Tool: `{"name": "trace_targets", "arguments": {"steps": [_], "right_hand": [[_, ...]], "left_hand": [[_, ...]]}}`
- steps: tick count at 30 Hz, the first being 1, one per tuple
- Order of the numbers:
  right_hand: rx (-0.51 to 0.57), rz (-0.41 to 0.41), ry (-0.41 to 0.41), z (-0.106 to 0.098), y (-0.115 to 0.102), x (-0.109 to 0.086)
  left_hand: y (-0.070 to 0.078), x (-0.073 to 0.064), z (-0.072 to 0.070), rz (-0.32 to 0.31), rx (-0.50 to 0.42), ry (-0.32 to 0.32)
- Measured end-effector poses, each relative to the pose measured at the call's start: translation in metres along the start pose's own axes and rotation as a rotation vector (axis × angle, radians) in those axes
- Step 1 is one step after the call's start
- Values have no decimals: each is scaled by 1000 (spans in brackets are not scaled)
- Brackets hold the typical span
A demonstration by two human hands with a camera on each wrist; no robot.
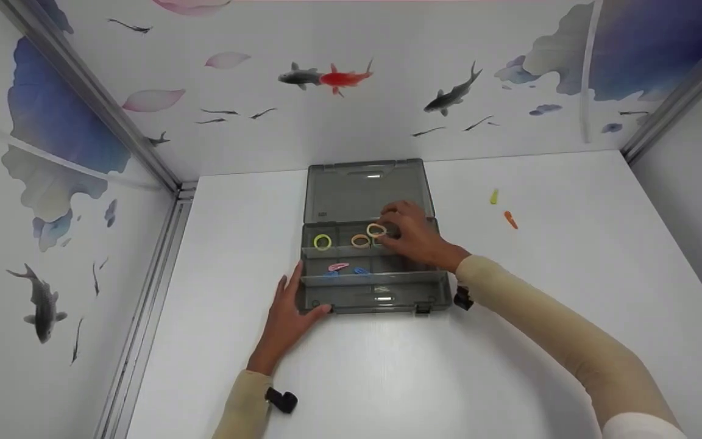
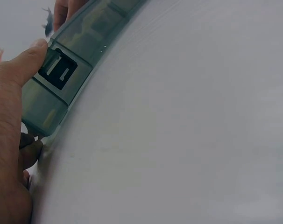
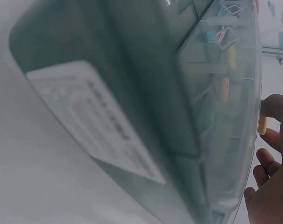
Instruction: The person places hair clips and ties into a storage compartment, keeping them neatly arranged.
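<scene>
A grey see-through storage box (image 1: 381, 294) lies with its lid (image 1: 357, 192) laid back. My left hand (image 1: 284, 323) holds its front left corner, thumb on the front edge by a black latch (image 2: 58, 69), fingers along the side. Over the back compartment, my right hand (image 1: 415, 235) pinches a pale orange hair tie (image 1: 368, 230) between thumb and fingers. Below it in that compartment lie a yellow-green hair tie (image 1: 322, 249) and an orange hair tie (image 1: 360, 246). The middle compartment has a pink hair clip (image 1: 339, 266) and blue hair clips (image 1: 360, 271).
To the right of the box, a yellow hair clip (image 1: 494, 196) and an orange hair clip (image 1: 510, 219) lie on the white table (image 1: 540, 256). Printed panels (image 1: 235, 140) stand at the back and sides. A white label (image 3: 95, 116) is on the box's outside.
</scene>
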State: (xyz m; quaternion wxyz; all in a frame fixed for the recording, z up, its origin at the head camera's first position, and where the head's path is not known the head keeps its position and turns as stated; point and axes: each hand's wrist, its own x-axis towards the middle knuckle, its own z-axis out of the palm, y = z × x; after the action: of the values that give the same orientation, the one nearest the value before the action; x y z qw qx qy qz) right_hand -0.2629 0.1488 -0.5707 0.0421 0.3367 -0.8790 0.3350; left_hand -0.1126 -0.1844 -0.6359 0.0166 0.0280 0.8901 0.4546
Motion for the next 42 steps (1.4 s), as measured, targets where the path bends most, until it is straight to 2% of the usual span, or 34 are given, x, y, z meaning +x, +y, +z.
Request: {"name": "trace_targets", "arguments": {"steps": [12, 20, 28, 32, 42], "right_hand": [[21, -23, -75, 7, -5, 21], [16, -82, -77, 15, -7, 33], [33, -25, -150, 19, -11, 44], [24, -27, -185, 22, -14, 50], [36, -20, -206, 32, -18, 60]], "left_hand": [[-1, -2, -1, 16, -4, -5], [-2, -2, 0, 8, -21, -7], [1, -1, 0, 4, -24, -9], [0, 0, 0, 1, -10, -6], [-1, 0, -1, -13, -16, -16]]}}
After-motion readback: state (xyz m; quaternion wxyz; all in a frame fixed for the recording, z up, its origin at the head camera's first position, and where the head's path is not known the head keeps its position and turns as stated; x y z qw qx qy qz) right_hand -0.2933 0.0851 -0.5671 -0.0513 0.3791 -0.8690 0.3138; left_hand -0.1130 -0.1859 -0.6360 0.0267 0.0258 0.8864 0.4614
